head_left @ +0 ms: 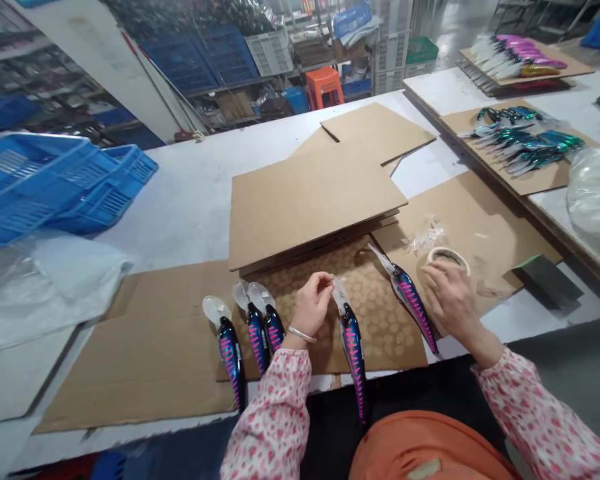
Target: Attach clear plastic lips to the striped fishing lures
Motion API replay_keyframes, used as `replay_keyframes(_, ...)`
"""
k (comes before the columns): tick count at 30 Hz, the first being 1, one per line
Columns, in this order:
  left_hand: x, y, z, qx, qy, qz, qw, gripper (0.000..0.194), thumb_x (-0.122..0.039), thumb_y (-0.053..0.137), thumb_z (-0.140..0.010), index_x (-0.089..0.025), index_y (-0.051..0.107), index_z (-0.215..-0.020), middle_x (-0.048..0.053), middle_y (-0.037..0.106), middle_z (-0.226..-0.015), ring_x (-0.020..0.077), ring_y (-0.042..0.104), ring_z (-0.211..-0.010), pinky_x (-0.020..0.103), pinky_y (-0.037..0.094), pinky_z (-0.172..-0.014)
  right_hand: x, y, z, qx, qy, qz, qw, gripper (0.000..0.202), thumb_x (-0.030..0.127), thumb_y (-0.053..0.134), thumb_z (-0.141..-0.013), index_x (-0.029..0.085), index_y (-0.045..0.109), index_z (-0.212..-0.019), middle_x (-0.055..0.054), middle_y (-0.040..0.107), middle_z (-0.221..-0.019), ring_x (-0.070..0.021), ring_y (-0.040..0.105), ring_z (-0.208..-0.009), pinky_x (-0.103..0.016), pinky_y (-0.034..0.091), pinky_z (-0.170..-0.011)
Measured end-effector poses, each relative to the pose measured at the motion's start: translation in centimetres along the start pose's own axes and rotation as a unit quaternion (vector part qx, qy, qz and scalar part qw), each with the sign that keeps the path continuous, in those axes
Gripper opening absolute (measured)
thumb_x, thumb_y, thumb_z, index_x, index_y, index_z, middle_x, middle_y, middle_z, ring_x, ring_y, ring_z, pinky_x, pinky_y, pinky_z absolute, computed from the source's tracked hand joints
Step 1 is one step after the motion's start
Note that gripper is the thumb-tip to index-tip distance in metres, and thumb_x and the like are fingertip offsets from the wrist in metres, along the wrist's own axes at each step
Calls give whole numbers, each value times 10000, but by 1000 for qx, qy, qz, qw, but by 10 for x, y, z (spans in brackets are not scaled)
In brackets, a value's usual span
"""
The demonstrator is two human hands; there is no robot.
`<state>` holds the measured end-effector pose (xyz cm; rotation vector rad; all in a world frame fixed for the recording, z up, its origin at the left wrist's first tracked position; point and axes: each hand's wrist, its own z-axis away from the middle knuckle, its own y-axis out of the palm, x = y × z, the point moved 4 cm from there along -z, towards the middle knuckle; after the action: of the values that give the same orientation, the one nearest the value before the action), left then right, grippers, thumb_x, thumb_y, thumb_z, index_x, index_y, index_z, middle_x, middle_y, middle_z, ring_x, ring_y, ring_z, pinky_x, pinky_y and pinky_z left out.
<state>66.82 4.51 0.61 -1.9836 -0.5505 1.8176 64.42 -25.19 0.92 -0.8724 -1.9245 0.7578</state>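
Observation:
My left hand [313,301] is closed in a pinch at the clear lip of a dark blue fishing lure [351,333] with pink stripes. The lure's tail sticks out past the table's front edge. Around a pale roll of tape [461,259] the fingers of my right hand [449,297] are curled, covering its near side. Another striped lure [413,303] lies slanted between my hands, close to the right one. Left of my left hand are a single lure [230,353] and a close pair of lures [256,333], their clear lips pointing away from me.
Cardboard sheets [315,200] are stacked ahead. Clear scraps [429,235] lie beyond the tape, and a dark block [547,281] stands right. Blue crates [40,180] sit at left. Green-blue lures [535,143] and pink lures [530,53] rest on cardboard at far right.

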Motion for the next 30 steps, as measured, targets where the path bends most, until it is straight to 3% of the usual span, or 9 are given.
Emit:
replay_keyframes(5,-10,1,24,90,6,13,996,84,-245,528,-883,-182,581,-903,16,636,-851,151,637,-793,271,528,-738,60,55,5,169,-2,-284,944,152,168,517,-935,179,615,-1050,-77,687,-971,-187,648,-864,-316,532,-769)
replay_keyframes(9,-19,3,51,168,-8,29,985,76,-232,526,-895,-183,576,-923,12,634,-834,147,618,-773,269,509,-732,77,90,-13,211,8,-306,928,134,123,570,-900,145,640,-1012,-84,695,-949,-190,646,-878,-317,507,-791)
replay_keyframes(11,-22,1,54,151,0,47,987,76,-235,525,-898,-185,570,-934,15,631,-848,152,615,-796,282,502,-768,79,99,-22,226,7,-298,927,144,103,583,-886,136,643,-1013,-89,695,-948,-197,642,-882,-324,496,-801)
replay_keyframes(16,-13,-3,21,37,23,63,997,91,-255,551,-885,-195,544,-953,22,613,-910,167,599,-903,308,466,-875,90,100,-13,285,24,-275,918,333,188,645,-867,139,555,-1184,-65,686,-888,-208,645,-792,-319,489,-730)
replay_keyframes(19,1,3,5,45,11,76,996,106,-260,559,-873,-192,531,-950,19,599,-887,161,597,-861,297,479,-831,101,92,13,294,29,-260,919,594,205,698,-811,149,415,-1330,-93,672,-1010,-233,652,-875,-325,490,-754)
replay_keyframes(22,9,8,15,76,0,86,993,104,-268,554,-884,-189,530,-947,13,589,-855,151,588,-803,284,490,-770,102,84,35,324,49,-269,905,669,187,707,-777,157,372,-1356,-65,677,-943,-221,661,-806,-296,487,-690)
replay_keyframes(24,11,11,34,111,-13,97,989,109,-286,546,-901,-187,537,-946,12,586,-845,147,584,-787,277,493,-746,96,81,40,359,70,-321,874,539,206,680,-812,170,438,-1292,-4,672,-781,-183,649,-662,-255,467,-597)
replay_keyframes(26,13,14,54,154,-38,124,980,134,-316,551,-910,-184,541,-934,12,580,-844,145,580,-783,271,495,-735,84,79,32,339,96,-360,864,273,218,594,-891,179,531,-1154,13,663,-710,-155,635,-611,-238,460,-577)
replay_keyframes(30,14,16,77,186,-80,196,959,181,-360,592,-898,-190,537,-927,10,583,-865,144,583,-809,281,499,-770,75,83,4,283,20,-299,911,40,136,580,-888,170,601,-895,-31,674,-824,-162,626,-758,-266,463,-698)
